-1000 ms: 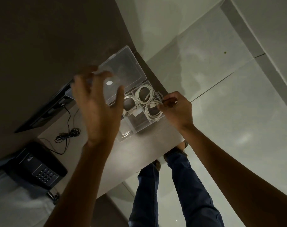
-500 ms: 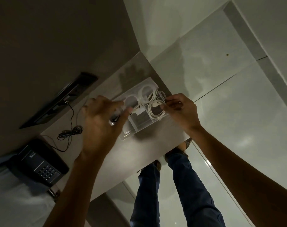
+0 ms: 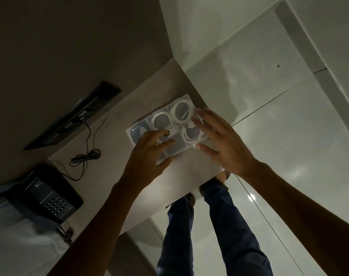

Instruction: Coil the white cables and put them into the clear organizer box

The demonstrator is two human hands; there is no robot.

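Note:
The clear organizer box (image 3: 138, 128) lies flat on the pale desk with its lid down. Three white cable coils show through the lid: one (image 3: 161, 120) in the middle, one (image 3: 182, 110) at the far corner, one (image 3: 191, 134) on the right side. My left hand (image 3: 149, 154) rests on the lid's near left part, fingers spread and pressing. My right hand (image 3: 219, 140) lies flat with fingers apart over the box's right edge, partly covering the right coil.
A black desk phone (image 3: 48, 194) sits at the near left. A bundled black wire (image 3: 86, 155) runs from a black socket strip (image 3: 76, 114) at the wall. The desk edge (image 3: 189, 194) is close to the box; my legs (image 3: 209, 236) and the tiled floor lie beyond.
The lid was up a second ago, with my left hand on it; it came down and is now flat on the box. My right hand left the right coil and spread flat.

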